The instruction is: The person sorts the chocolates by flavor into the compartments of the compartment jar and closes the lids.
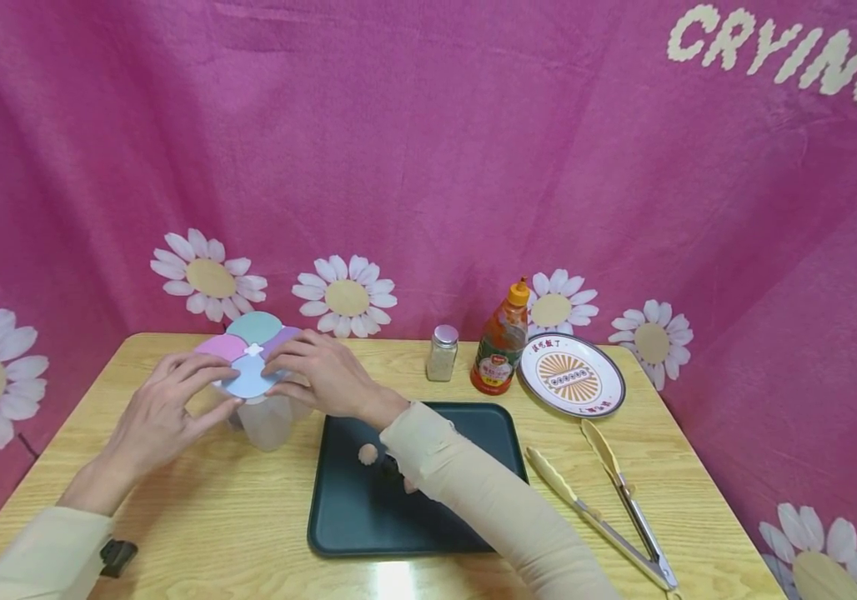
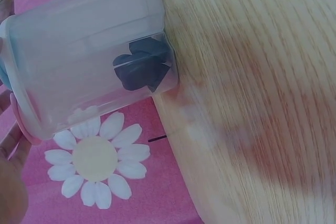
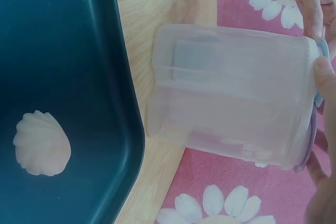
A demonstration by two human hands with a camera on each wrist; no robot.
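A translucent storage container (image 1: 267,423) with a lid (image 1: 253,350) of green, pink, purple and blue petals stands upright at the table's left. My left hand (image 1: 177,398) holds the lid's left side, its thumb by the blue petal (image 1: 250,379). From the right, my right hand (image 1: 321,372) grips the lid, fingers over the purple and blue petals. A dark flower shape (image 2: 142,64) shows on or in the container's lower part in the left wrist view. Beside the container, a pale pleated dumpling (image 3: 42,144) lies on the dark tray (image 3: 68,40).
Behind the tray stand a spice jar (image 1: 443,354) and a red sauce bottle (image 1: 502,342) with a yellow cap. A patterned plate (image 1: 573,375) leans near the back right corner. Spread tongs (image 1: 631,508) lie right of the tray. My right forearm crosses over the tray.
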